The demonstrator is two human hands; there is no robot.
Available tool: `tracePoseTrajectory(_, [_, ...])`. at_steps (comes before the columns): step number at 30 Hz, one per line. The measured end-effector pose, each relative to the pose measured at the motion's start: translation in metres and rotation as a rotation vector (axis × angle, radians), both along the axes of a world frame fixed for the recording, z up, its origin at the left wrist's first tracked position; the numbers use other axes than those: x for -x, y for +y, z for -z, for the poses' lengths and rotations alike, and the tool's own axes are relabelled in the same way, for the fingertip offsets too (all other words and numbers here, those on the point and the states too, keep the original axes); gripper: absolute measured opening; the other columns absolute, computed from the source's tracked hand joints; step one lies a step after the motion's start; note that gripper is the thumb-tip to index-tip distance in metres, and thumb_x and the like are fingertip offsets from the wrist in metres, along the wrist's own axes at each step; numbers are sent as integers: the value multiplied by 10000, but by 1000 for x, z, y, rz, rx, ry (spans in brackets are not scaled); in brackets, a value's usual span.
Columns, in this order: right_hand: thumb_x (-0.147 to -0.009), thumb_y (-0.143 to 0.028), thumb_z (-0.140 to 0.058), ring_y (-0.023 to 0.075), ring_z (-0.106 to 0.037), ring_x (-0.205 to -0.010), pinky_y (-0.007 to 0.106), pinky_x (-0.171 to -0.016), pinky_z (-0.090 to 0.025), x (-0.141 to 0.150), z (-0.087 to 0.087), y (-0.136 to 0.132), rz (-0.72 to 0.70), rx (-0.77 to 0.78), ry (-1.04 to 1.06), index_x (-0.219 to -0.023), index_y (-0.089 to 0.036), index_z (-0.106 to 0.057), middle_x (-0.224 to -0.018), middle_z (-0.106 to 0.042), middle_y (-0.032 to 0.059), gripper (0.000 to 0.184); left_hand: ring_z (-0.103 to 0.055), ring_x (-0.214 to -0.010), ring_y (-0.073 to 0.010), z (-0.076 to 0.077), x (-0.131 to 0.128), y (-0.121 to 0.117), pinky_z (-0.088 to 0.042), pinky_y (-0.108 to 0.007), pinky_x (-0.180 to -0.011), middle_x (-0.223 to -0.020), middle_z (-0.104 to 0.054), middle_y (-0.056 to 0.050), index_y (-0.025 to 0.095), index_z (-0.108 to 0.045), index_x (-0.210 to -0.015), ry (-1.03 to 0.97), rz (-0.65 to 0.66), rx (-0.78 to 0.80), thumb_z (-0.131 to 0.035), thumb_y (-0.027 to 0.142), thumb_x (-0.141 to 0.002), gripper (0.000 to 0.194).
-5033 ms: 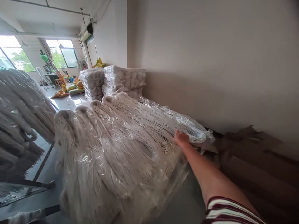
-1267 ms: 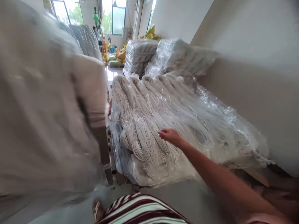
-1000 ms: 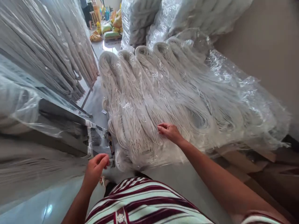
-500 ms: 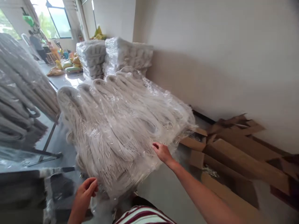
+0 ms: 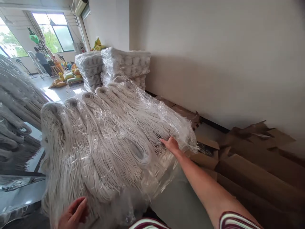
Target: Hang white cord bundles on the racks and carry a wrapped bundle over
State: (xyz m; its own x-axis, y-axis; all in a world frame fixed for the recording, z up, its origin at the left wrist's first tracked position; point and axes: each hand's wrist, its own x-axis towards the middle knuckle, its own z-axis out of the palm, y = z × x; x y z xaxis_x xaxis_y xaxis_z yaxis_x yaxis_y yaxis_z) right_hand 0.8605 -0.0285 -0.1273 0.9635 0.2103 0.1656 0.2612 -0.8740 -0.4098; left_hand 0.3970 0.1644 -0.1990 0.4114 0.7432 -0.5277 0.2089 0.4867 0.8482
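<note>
Bundles of pale grey-white cords (image 5: 119,140) hang in long looped rows in front of me, partly under clear plastic film (image 5: 164,111). At their right side my right hand (image 5: 171,146) reaches onto the cords, its index finger stretched out and its thumb apart. The film's loose edge lies crumpled just beyond that hand. My left hand (image 5: 73,213) is low at the near left, close to the hanging cord ends. Its fingers are curled with the thumb pressed near them. What it holds, if anything, is hidden.
More hanging cords (image 5: 16,98) stand on a rack at left. Behind are film-wrapped stacks (image 5: 125,65). Opened cardboard boxes (image 5: 250,171) lie on the floor to the right, by the wall (image 5: 214,63). A person (image 5: 43,60) stands far back near the windows.
My right hand has moved from the bundles' near edge further onto them, and its fingers have stretched out. My left hand appears lower and further left. The view has shifted.
</note>
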Motion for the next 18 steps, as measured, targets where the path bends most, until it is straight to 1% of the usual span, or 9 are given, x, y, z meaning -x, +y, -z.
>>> tracePoseTrajectory(2, [-698,-459,-615,336,-563,-992,365,-810,-428,-15,3,-9,-6,-14,62,-1044,53,-555,-1012,-581,289,621,-536,-585,-156,-24,-38,-17,-420,-238,-515,-609,-597,-24,124,-622,-825,-9,39,-27,-741,589,-472,596])
tracePoseTrajectory(5, [-724,-495,-561,256,-598,-832,305,-701,-438,-28,-2,-25,-70,-59,167,-960,-21,-608,-888,-631,185,532,-529,-594,-143,-52,-93,-37,-422,-235,-540,-617,-582,-23,110,-621,-808,-22,194,-77,-704,565,-564,523])
tracePoseTrajectory(7, [-720,-511,-547,187,-571,-701,254,-609,-409,-26,-13,-28,-145,-95,213,-832,-76,-625,-762,-625,100,456,-520,-590,-130,-66,-123,-43,-417,-229,-545,-612,-565,-15,108,-614,-806,-43,257,-117,-673,545,-622,479])
tracePoseTrajectory(9, [-683,-518,-580,136,-520,-626,220,-558,-369,-11,-26,-22,-233,-127,227,-759,-104,-612,-687,-591,43,423,-515,-584,-119,-75,-147,-46,-414,-222,-544,-609,-554,-6,110,-603,-812,-69,289,-138,-660,524,-650,448])
tracePoseTrajectory(11, [-671,-516,-596,107,-491,-607,200,-561,-363,10,-38,-7,-389,-185,231,-777,-115,-613,-664,-571,12,415,-517,-580,-111,-82,-167,-48,-412,-214,-537,-611,-547,-1,113,-592,-808,-89,302,-142,-657,525,-651,446])
tracePoseTrajectory(13, [-733,-542,-531,92,-492,-604,183,-580,-381,26,-47,10,-584,-205,277,-818,-127,-629,-665,-576,4,435,-520,-562,-111,-84,-184,-49,-405,-213,-508,-606,-542,1,112,-584,-786,-95,315,-131,-669,561,-606,491])
tracePoseTrajectory(14, [-787,-550,-456,87,-495,-595,178,-581,-389,26,-51,16,-637,-182,300,-825,-129,-635,-667,-583,7,459,-520,-548,-113,-83,-191,-49,-399,-213,-489,-597,-540,1,111,-581,-773,-92,319,-124,-678,582,-570,522])
tracePoseTrajectory(16, [-884,-484,-280,86,-502,-574,178,-572,-400,9,-57,17,-604,-89,313,-806,-120,-640,-675,-598,29,518,-516,-524,-115,-78,-200,-49,-385,-211,-458,-576,-539,0,109,-580,-758,-87,331,-121,-696,601,-513,562])
tracePoseTrajectory(18, [-895,-332,-240,106,-528,-588,200,-593,-411,-31,-66,-2,-444,16,250,-769,-93,-636,-694,-612,74,479,-523,-530,-115,-70,-202,-47,-388,-206,-457,-581,-552,-7,106,-591,-772,-90,343,-129,-696,592,-520,558])
